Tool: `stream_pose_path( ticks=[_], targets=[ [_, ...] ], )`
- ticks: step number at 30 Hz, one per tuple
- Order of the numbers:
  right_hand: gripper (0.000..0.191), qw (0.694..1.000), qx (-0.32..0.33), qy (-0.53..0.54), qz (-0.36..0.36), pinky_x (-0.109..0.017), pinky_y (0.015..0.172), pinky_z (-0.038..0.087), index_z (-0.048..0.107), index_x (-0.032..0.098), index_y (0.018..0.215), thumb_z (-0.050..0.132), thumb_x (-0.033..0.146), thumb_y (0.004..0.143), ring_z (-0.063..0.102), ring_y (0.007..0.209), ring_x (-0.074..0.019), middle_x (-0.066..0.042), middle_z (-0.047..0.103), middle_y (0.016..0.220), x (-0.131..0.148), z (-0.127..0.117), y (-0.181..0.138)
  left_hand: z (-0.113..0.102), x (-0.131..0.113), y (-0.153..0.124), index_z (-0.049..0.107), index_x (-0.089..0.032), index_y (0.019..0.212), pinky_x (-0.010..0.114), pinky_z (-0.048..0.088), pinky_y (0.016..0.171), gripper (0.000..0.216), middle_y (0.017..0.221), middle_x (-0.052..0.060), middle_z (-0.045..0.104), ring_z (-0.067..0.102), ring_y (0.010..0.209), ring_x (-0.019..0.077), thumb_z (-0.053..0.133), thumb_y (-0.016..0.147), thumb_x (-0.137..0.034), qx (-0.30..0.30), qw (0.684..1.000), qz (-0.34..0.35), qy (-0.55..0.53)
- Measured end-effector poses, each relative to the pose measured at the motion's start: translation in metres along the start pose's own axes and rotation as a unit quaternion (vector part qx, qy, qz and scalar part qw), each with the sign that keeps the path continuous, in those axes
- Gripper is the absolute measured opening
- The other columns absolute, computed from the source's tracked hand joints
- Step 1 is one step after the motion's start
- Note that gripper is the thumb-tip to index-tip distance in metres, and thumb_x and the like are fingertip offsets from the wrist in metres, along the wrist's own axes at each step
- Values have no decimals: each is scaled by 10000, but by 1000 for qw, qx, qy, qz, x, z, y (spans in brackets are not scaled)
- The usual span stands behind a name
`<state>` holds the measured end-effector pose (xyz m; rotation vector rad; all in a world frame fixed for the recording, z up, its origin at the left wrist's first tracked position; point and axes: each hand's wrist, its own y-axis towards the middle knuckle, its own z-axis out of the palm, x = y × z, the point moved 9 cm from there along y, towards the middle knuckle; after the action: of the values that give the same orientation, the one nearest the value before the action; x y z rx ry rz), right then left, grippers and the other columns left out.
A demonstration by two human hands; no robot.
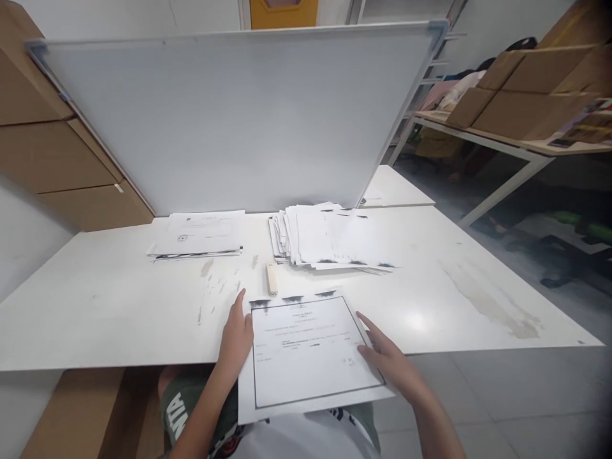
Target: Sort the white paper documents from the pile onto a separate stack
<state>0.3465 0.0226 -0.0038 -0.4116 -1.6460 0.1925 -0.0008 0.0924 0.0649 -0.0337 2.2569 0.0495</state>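
Observation:
A printed sheet with a black border (310,354) lies at the table's near edge and overhangs it towards me. My left hand (236,335) rests flat on its left edge, fingers stretched out. My right hand (389,360) lies on its right edge, fingers extended and apart. Just beyond the sheet sits a small cream-coloured stapler-like object (271,278). A fanned pile of similar sheets (329,239) lies behind it, and a neat stack of papers (198,237) lies to the left.
A large whiteboard (239,115) stands upright across the back of the white table (95,299). Cardboard boxes (530,89) sit on a second table at the right. Brown boxes (43,153) are stacked at the left.

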Motion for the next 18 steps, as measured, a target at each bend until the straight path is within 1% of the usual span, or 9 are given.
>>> stream_pose_path(
  ticks=[3,6,9,12,14,18],
  targets=[
    [735,1000,-6,0,-13,-464,1073,366,525,328,1358,738,346,654,399,1350,-315,-39,502,1422,1,-1,-3,1,3,2,382,-191,1410,445,373,1062,499,1393,122,487,449,1300,272,363,912,-229,-5,997,3,78],
    [724,1000,-10,0,-21,-452,1064,380,531,325,1350,733,345,656,416,1340,-310,-40,520,1406,4,0,-2,-1,1,10,485,-160,1317,452,409,1000,434,1254,131,579,514,1192,284,375,900,-209,-12,990,28,141],
    [728,999,-16,5,-36,-455,1069,371,519,315,1359,727,349,663,420,1337,-305,-47,510,1415,8,1,1,-4,1,21,534,-164,1243,440,424,958,374,1180,118,619,533,1125,280,392,905,-240,-24,990,47,134],
    [729,998,-29,11,-54,-475,1058,377,515,319,1359,728,366,662,424,1332,-311,-48,521,1405,12,1,7,-6,4,33,569,-179,1179,425,427,932,326,1099,98,654,556,1068,277,427,899,-268,-20,991,32,125],
    [719,998,-38,4,-56,-485,1058,371,513,333,1357,719,370,669,407,1343,-314,-39,518,1408,11,-1,12,-5,6,39,577,-183,1166,429,413,932,315,1054,93,667,563,1054,283,440,895,-268,-16,989,23,143],
    [714,998,-31,-9,-56,-460,1080,350,500,342,1367,694,370,680,375,1367,-302,-21,461,1456,8,1,19,-2,2,45,574,-184,1169,448,374,952,317,1095,98,656,538,1096,297,415,903,-249,-26,979,51,196]
  ],
)
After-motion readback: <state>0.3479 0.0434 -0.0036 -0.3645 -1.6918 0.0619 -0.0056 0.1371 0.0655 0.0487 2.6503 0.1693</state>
